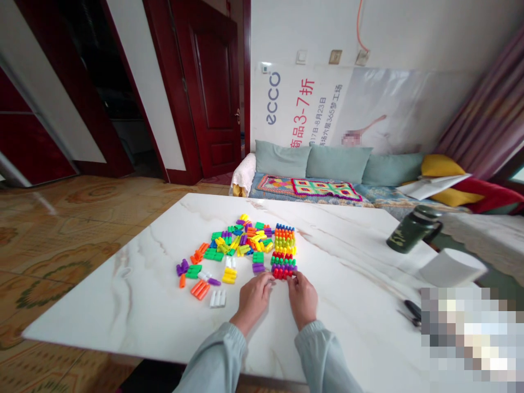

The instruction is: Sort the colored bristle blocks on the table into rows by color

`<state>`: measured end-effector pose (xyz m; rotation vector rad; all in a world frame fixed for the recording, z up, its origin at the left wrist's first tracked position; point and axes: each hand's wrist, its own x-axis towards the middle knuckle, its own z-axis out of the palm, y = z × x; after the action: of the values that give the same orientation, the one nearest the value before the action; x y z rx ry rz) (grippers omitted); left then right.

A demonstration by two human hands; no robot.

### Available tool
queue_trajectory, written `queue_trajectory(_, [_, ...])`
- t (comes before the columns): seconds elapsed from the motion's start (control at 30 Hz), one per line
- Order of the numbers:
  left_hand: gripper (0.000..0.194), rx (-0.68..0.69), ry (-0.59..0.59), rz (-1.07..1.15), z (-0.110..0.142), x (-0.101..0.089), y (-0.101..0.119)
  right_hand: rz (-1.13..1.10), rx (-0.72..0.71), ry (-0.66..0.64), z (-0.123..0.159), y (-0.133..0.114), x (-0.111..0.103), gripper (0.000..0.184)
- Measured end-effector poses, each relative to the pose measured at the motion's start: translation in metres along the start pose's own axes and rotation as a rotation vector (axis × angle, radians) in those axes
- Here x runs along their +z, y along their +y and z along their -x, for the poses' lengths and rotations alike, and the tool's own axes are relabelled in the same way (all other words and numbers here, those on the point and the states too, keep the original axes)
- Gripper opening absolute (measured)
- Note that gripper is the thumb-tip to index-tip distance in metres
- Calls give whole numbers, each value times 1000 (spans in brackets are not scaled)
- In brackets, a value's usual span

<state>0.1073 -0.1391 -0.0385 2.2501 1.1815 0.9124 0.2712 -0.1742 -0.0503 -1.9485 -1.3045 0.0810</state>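
Note:
Colourful bullet-shaped plastic building blocks (284, 242) stand in a rectangular stack of rows on the white marbled table (347, 262). At the stack's near end is a red row (282, 272). My left hand (256, 297) has its curled fingers at the left end of this red row. From the other side, my right hand (303, 299) pinches the row's right end. Just left of the stack lie a green block (257, 257) and a purple block (258, 268). Fingers partly hide the contact points.
Loose blocks (241, 240) lie in a pile left of the stack, with a white block (218, 298) nearer me. At the right stand a dark green flask (413, 229) and white paper (452, 267), with a black-handled tool (412, 311) nearby. Behind the table is a sofa (339, 164).

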Motion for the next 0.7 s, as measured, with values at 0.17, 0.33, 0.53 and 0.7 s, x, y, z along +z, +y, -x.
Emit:
queue_trajectory(0.17, [26,-17,-1,18,0,-1,1,-42,12,9,-1,2,1,41])
queue_trajectory(0.33, [20,-36,138,183,1,-1,0,-117,-45,57,3,0,-2,45])
queue_trajectory(0.53, [28,5,223,29,-23,-43,-15,5,-441,-321,14,-13,-3,32])
queue_trajectory(0.7, [25,12,33,-332,-72,-91,-34,113,-494,-394,15,-22,-6,27])
